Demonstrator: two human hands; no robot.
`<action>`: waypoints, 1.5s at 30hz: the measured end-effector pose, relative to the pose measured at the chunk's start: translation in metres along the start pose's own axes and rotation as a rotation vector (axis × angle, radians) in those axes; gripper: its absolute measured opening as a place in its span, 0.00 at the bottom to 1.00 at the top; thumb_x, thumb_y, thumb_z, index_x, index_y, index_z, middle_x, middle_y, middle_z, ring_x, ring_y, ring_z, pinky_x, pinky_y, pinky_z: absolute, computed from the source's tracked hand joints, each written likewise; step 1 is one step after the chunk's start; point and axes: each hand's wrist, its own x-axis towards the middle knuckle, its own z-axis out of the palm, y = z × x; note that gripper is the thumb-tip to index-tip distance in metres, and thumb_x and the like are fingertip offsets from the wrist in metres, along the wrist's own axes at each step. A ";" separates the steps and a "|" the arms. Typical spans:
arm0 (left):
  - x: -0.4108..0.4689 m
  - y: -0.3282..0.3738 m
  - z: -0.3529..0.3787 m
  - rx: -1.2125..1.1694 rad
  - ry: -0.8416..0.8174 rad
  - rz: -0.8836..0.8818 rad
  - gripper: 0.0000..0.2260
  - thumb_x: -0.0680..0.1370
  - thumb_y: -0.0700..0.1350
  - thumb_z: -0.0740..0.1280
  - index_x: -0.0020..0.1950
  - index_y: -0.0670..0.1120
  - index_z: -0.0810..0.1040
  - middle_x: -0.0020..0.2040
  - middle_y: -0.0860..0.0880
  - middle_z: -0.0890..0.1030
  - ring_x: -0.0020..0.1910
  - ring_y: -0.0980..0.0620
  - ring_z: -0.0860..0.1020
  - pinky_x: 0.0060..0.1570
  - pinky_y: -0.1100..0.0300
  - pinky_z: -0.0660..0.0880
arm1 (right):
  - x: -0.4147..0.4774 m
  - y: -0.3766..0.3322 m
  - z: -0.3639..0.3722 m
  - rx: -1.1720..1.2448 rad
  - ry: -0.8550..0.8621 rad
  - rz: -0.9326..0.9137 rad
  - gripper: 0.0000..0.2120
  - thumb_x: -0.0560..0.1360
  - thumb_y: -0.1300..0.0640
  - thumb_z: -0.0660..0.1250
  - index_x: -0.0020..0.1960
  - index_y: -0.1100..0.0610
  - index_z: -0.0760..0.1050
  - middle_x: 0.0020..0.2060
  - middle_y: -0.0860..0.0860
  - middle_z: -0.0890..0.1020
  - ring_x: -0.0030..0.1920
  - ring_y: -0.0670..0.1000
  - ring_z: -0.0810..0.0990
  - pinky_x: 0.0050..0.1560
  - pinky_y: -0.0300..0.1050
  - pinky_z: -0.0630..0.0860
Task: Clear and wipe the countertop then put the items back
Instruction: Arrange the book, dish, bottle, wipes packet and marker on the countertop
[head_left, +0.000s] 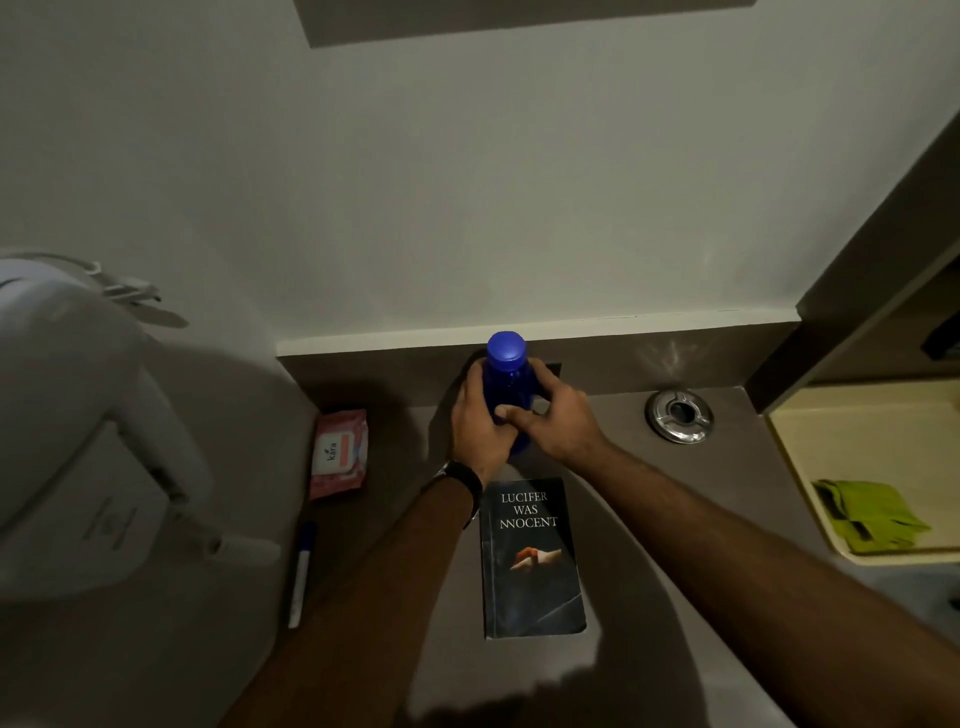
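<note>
A blue bottle (506, 364) with a blue cap stands upright at the back of the brown countertop (675, 493), near the wall. My left hand (478, 423) and my right hand (558, 410) wrap around its body from either side. A dark book (532, 558) titled "Lucifer Was Innocent" lies flat in front of the bottle, between my forearms. A pink wipes packet (338, 452) lies to the left, and a white-and-blue pen (301, 571) lies near the counter's left edge. A green cloth (872, 514) sits folded on a pale shelf at the right.
A round metal ashtray (679, 415) sits on the counter at the right rear. A white appliance (78, 441) fills the left side beside the counter. A pale yellow shelf (810, 467) adjoins the counter on the right, under a dark cabinet (883, 249).
</note>
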 end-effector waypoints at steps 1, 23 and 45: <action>0.002 -0.006 -0.005 0.010 -0.050 0.000 0.39 0.75 0.40 0.77 0.81 0.54 0.63 0.75 0.50 0.74 0.74 0.49 0.74 0.72 0.50 0.73 | 0.000 0.001 0.000 0.012 0.005 0.007 0.36 0.75 0.48 0.77 0.79 0.47 0.65 0.69 0.50 0.81 0.69 0.54 0.79 0.68 0.48 0.74; -0.006 -0.119 -0.107 0.783 0.192 -0.566 0.40 0.79 0.54 0.73 0.81 0.36 0.59 0.76 0.32 0.65 0.75 0.33 0.68 0.74 0.41 0.67 | -0.145 0.080 0.100 -0.233 -0.052 0.339 0.23 0.69 0.43 0.80 0.58 0.47 0.74 0.55 0.45 0.75 0.54 0.45 0.77 0.57 0.40 0.77; -0.172 -0.100 0.029 0.728 0.019 -0.339 0.41 0.67 0.64 0.77 0.70 0.41 0.72 0.61 0.43 0.73 0.57 0.44 0.76 0.53 0.49 0.79 | -0.159 0.101 0.055 -0.369 -0.072 0.332 0.26 0.71 0.48 0.79 0.64 0.53 0.73 0.64 0.51 0.76 0.65 0.52 0.75 0.69 0.48 0.75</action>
